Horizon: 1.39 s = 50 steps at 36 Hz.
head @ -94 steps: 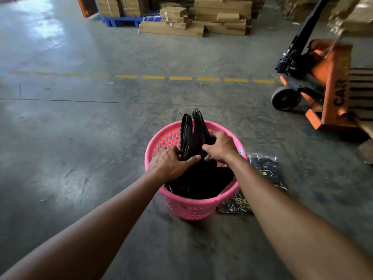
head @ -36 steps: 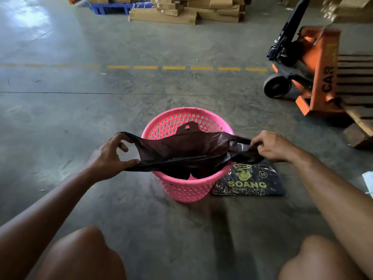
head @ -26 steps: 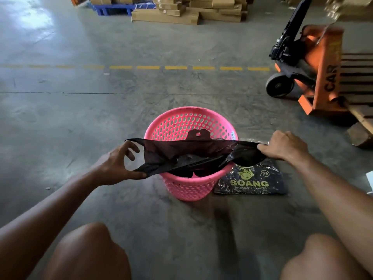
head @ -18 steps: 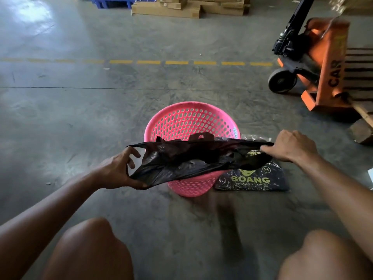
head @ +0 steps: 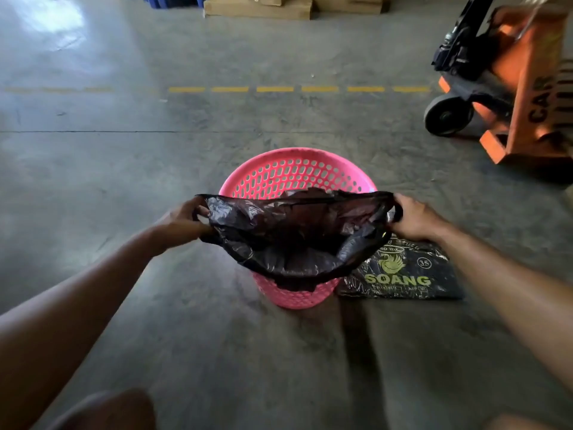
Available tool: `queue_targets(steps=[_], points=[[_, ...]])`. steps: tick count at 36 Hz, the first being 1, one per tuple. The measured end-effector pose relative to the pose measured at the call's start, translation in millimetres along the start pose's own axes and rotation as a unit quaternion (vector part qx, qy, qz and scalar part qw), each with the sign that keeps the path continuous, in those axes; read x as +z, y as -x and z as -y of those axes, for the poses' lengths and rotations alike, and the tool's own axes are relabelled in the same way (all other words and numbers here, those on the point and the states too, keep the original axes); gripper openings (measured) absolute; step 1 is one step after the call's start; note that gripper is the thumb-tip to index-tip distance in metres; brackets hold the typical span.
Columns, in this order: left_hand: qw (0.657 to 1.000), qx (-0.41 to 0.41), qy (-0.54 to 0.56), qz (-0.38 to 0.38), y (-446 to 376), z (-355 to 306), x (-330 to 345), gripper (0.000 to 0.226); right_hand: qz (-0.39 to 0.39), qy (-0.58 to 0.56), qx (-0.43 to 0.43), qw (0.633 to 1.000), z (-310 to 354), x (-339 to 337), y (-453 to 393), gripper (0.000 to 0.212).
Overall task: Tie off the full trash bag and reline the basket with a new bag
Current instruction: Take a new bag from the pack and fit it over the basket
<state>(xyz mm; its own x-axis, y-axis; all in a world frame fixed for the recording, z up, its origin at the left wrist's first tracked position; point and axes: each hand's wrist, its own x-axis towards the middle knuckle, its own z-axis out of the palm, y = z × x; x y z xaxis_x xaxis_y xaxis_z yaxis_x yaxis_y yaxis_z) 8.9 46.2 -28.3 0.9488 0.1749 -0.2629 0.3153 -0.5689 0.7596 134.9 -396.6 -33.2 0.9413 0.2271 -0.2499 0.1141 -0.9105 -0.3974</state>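
A pink perforated plastic basket [head: 297,172] stands on the concrete floor in front of me. A black plastic bag [head: 291,237] is stretched wide open over its near side, its mouth spread between my hands and its lower part hanging over the near rim. My left hand [head: 183,221] grips the bag's left edge. My right hand [head: 412,217] grips the right edge. The inside of the basket under the bag is hidden.
A flat black pack of bags [head: 403,271] printed "SOANG" lies on the floor right of the basket. An orange pallet jack [head: 508,85] stands at the right. Cardboard boxes [head: 279,6] are stacked at the back beyond a dashed yellow floor line [head: 297,89].
The bag was bunched upright in the basket with both hands on it. My hands have since moved apart and pulled its mouth wide open, then drawn it toward the basket's near rim.
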Motion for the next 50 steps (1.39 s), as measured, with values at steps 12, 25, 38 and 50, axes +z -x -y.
queue_targets(steps=[12,25,38,50], points=[[0.927,-0.15,0.344,0.005,-13.3,8.1,-39.9,0.015,-0.055,-0.326,0.128,0.935,11.9,-37.2,-55.9,0.023],[0.984,0.076,0.144,-0.067,-41.8,-56.2,-14.7,0.032,0.02,-0.13,-0.113,0.985,74.9,-12.5,-0.9,0.053],[0.984,0.046,-0.123,-0.121,-1.5,-42.7,2.9,0.053,0.027,-0.09,-0.127,0.987,79.3,2.4,13.0,0.031],[0.94,0.083,-0.227,-0.239,60.7,-57.6,-71.9,0.054,0.07,-0.025,-0.116,0.99,97.2,-9.1,32.3,0.019]])
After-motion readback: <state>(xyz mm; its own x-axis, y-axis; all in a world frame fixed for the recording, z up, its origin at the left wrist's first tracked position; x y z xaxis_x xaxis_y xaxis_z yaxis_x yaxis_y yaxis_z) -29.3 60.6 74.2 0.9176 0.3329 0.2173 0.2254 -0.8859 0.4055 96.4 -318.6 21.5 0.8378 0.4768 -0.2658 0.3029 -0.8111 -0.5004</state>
